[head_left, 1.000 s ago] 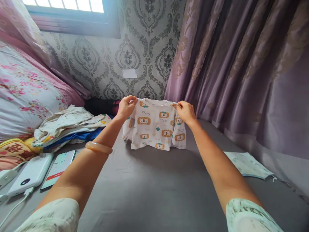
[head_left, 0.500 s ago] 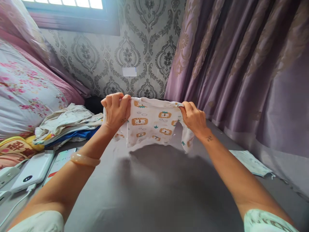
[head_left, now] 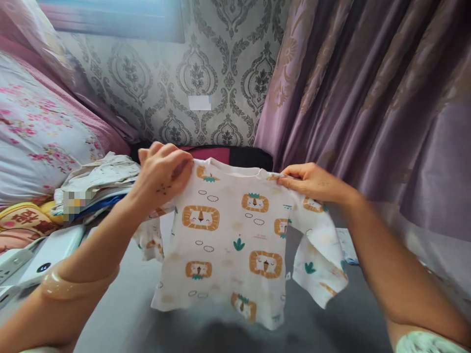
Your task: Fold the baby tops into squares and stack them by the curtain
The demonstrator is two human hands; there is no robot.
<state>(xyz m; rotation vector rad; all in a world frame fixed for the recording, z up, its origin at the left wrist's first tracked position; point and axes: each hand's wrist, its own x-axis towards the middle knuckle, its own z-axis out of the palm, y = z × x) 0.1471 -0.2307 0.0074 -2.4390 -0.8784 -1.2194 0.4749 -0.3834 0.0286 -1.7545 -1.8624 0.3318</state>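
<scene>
Shirt [head_left: 228, 235] between the hands, over grey sheet [head_left: 121, 309]. Left hand [head_left: 162, 169] and right hand [head_left: 316, 181] apart, each pinching one shoulder. Front spread open; body unfolded, sleeves loose. Clothes pile [head_left: 106, 171] outward of left hand.

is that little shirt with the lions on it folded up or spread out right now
Spread out: the lion-print shirt hangs full-front between the left hand and right hand, neckline up, both sleeves out at the sides.
</scene>
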